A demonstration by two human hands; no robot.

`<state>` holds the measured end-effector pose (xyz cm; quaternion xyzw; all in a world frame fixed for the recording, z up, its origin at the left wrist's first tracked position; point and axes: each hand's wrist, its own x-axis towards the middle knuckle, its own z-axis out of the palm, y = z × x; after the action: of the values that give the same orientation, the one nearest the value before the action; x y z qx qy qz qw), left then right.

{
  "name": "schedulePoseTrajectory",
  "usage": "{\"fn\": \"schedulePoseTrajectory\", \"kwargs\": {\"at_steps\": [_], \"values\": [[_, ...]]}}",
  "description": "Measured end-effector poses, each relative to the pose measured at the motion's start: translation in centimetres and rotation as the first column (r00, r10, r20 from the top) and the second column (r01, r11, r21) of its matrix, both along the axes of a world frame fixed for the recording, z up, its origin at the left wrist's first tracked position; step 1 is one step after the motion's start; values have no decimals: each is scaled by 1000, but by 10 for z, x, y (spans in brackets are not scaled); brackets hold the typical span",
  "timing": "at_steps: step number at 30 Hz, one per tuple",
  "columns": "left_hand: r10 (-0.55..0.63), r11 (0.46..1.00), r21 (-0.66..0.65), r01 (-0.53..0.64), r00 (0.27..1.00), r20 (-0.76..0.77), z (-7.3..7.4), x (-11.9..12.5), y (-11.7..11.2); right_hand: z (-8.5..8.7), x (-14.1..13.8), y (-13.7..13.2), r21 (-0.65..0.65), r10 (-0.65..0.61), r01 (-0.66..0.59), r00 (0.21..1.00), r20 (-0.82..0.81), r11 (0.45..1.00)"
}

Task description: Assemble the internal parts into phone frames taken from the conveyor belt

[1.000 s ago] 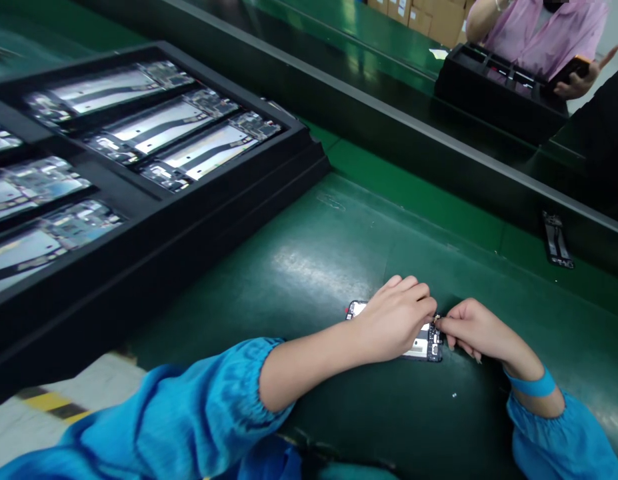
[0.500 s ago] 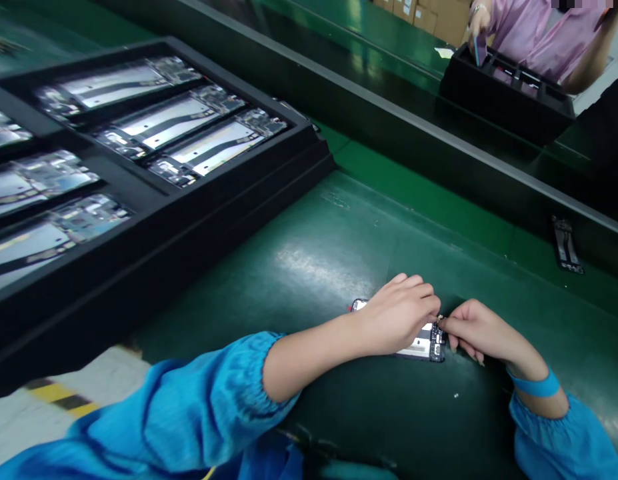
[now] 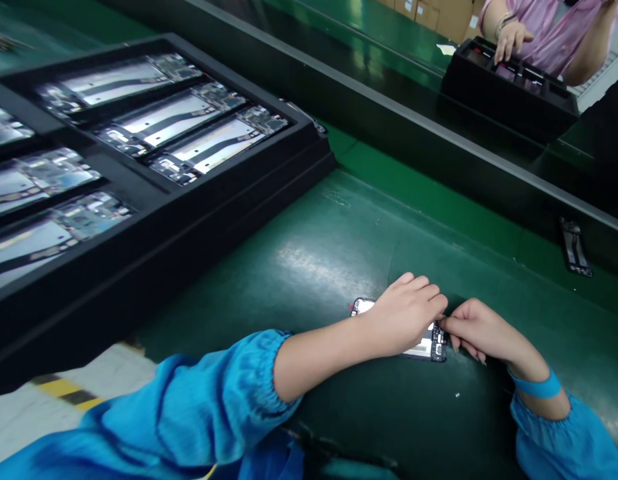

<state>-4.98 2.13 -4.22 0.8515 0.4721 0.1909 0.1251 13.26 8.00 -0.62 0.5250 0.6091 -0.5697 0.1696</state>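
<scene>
Down on the green table [image 3: 339,260], the left hand [image 3: 403,317] lies palm-down over an opened phone [image 3: 429,345], its fingers curled together and pressing on the phone's upper face, so only the two ends of the device show. The right hand [image 3: 476,328] meets it at the phone's right end, thumb and forefinger pinched together at the circuit-board corner; whether that grip holds a small part is too small to tell. The phone lies flat on the table, near the front edge, between the two blue sleeves.

To the left stands a black tray [image 3: 199,200] stacked on another, its compartments filled with more opened phones lying side by side. A single dark phone part [image 3: 576,248] lies well apart on the lighter green strip at the right. Across the line, another person's hand [image 3: 509,40] rests on a second black tray [image 3: 509,93]. No brand, label or writing can be read anywhere.
</scene>
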Motion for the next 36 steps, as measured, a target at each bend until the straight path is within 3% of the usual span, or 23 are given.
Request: {"fn": "schedulePoseTrajectory", "kwargs": {"at_steps": [5,8,10,13,16,17,20,22,26,29,36], "values": [[62,997,-40,-61,998,18,4,5,0,-3,4,-2,244,122,-109,992,-38,964],[104,992,-74,-99,992,74,11,0,-1,5,13,0,295,152,-87,967,-205,952],[81,995,-68,-74,990,111,15,-8,-4,13,20,1,387,170,-25,923,-346,922],[-3,1000,-19,5,993,122,18,-22,-13,21,24,-3,509,182,58,894,-409,859],[-75,997,26,73,994,84,17,-29,-24,19,22,-11,559,257,0,888,-381,829],[-91,995,35,89,993,69,16,-30,-27,16,22,-12,604,304,-37,887,-346,796],[-122,991,63,119,992,34,13,-29,-30,6,22,-13,775,417,-162,898,-141,611],[-130,989,69,129,991,21,13,-28,-30,0,23,-11,816,429,-178,898,-94,550],[-115,993,32,115,993,-2,12,-28,-28,-9,23,-7,793,398,-53,884,-246,606],[-102,995,22,102,995,-14,12,-28,-29,-12,20,-8,782,430,-64,862,-271,620],[-102,995,1,102,995,-3,9,-28,-29,-10,16,-9,826,474,-127,862,-182,548]]}}
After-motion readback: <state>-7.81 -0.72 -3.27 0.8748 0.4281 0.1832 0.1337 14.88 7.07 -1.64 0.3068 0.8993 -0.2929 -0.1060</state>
